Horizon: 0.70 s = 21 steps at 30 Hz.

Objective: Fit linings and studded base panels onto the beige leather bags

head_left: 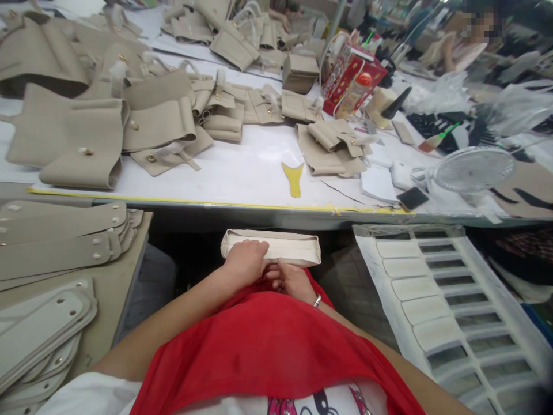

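Note:
Just above my lap, in front of the table edge, is a long cream leather piece (296, 248), shaped like a shallow tray with raised rims and its hollow side up. My left hand (247, 260) reaches over its left half, fingers curled and gripping the near rim. Beside it, my right hand (296, 280), with a bracelet at the wrist, has its fingers closed at the middle of the same near rim. The fingertips of both hands nearly meet there, and what lies under them is hidden. A red apron (276, 340) covers my lap.
Beige bag parts (159, 121) cover the white table (242, 173), near a yellow forked piece (293, 179). A small fan (474, 168) stands at right. Strap pieces (60, 245) lie at left; a white slotted rack (449, 300) holds cream pieces at right. People sit farther back.

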Each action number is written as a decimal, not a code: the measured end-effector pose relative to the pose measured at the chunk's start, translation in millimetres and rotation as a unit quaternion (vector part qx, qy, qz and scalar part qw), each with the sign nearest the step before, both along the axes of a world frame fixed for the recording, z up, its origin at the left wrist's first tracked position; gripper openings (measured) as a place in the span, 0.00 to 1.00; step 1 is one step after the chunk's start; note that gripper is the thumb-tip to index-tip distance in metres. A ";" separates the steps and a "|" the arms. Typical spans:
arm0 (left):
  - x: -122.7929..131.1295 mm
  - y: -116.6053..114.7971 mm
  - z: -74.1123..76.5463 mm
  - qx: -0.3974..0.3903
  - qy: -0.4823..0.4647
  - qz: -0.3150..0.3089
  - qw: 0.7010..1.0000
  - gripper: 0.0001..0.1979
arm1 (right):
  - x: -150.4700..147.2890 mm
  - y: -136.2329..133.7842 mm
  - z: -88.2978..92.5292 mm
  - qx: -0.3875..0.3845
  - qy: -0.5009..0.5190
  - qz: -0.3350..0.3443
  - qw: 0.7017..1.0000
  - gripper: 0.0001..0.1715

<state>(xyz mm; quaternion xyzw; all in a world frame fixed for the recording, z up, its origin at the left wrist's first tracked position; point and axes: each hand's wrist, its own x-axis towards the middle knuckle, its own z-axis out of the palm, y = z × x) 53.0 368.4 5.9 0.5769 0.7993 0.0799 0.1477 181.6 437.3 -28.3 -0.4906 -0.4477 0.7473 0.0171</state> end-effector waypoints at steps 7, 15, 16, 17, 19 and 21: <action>-17.6 -16.8 -1.7 0.000 -0.014 0.019 1.000 0.11 | -7.5 -7.2 -7.1 -0.010 -0.004 -0.029 1.000 0.20; -24.6 -23.0 4.4 -0.037 0.014 0.020 0.999 0.12 | -23.9 -18.5 -1.9 0.000 -0.017 0.006 1.000 0.21; -25.4 -24.3 5.1 -0.037 0.015 0.021 0.999 0.12 | -26.3 -20.1 -1.3 0.003 -0.017 0.011 1.000 0.21; -26.3 -25.9 5.6 -0.037 0.017 0.023 0.999 0.12 | -28.6 -21.7 -0.7 0.001 -0.016 0.016 1.000 0.21; -29.2 -30.1 6.4 -0.033 0.027 0.027 0.999 0.13 | -33.5 -25.2 1.1 -0.009 -0.015 0.029 0.999 0.21; -33.0 -35.6 7.0 -0.032 0.040 0.031 0.998 0.13 | -38.6 -29.0 3.3 -0.012 -0.019 0.047 0.999 0.22</action>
